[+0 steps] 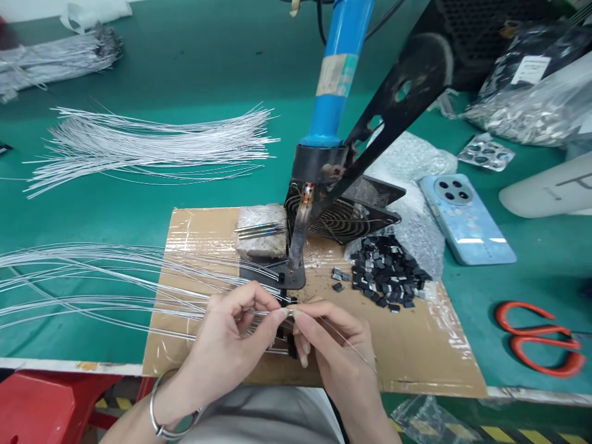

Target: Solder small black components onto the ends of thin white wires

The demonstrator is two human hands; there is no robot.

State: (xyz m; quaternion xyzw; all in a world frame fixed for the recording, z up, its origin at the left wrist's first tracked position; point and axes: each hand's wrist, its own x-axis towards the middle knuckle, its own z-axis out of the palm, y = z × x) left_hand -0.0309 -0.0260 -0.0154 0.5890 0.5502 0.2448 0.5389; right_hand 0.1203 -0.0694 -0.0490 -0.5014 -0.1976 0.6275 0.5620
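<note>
My left hand (245, 333) is closed, thumb and forefinger pinching a white wire near its end. Touching those fingertips, my right hand (340, 345) is pinched shut, and a thin wire (349, 344) trails from it across the palm toward the wrist. What lies exactly between the meeting fingertips is too small to make out. White wires (185, 262) with small black ends spread out from under and beside my left hand. Just above my hands, a soldering iron (335, 80) with a blue handle points down, fixed in a black metal arm (398, 92).
A cardboard sheet (407, 364) lies under the work. On it are a block with thin rods (261, 246) and a pile of black connectors (386, 271). A fan (342, 219) stands behind. Phone (467, 219) and red-handled scissors (539, 345) lie right; a wire bundle (157, 142) lies back left.
</note>
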